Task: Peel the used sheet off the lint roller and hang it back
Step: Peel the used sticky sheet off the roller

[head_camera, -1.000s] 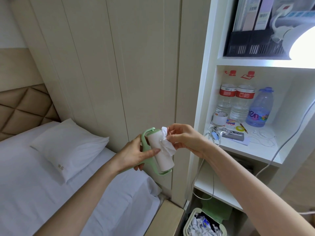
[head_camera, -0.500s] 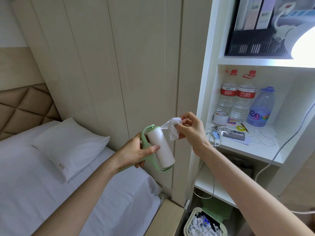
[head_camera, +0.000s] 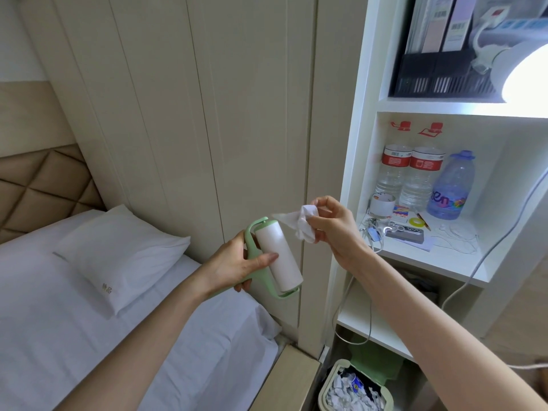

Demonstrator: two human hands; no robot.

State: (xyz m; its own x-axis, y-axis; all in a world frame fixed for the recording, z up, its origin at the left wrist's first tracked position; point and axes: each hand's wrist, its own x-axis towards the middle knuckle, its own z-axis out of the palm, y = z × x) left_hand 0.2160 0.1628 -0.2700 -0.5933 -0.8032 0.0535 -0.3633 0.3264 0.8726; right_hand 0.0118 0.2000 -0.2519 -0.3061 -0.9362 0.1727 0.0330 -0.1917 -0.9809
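A lint roller (head_camera: 278,256) with a white roll in a pale green frame is tilted in front of the beige wall panel. My left hand (head_camera: 237,262) grips its green handle, thumb resting on the roll. My right hand (head_camera: 329,226) is just right of the roller's top end and pinches a crumpled white used sheet (head_camera: 299,223). The sheet stretches toward the roller's top; whether it still touches the roll is unclear.
A pale green waste bin (head_camera: 355,390) full of crumpled paper stands on the floor below. The white shelf (head_camera: 427,256) on the right holds water bottles, tape, keys and cables. Two red hooks (head_camera: 415,127) sit on its back wall. A bed with a pillow (head_camera: 118,253) lies left.
My right hand has pulled the sheet up and to the right, away from the roll, and bunched it. The roll's fresh surface is now bare. My left hand has held the roller steady.
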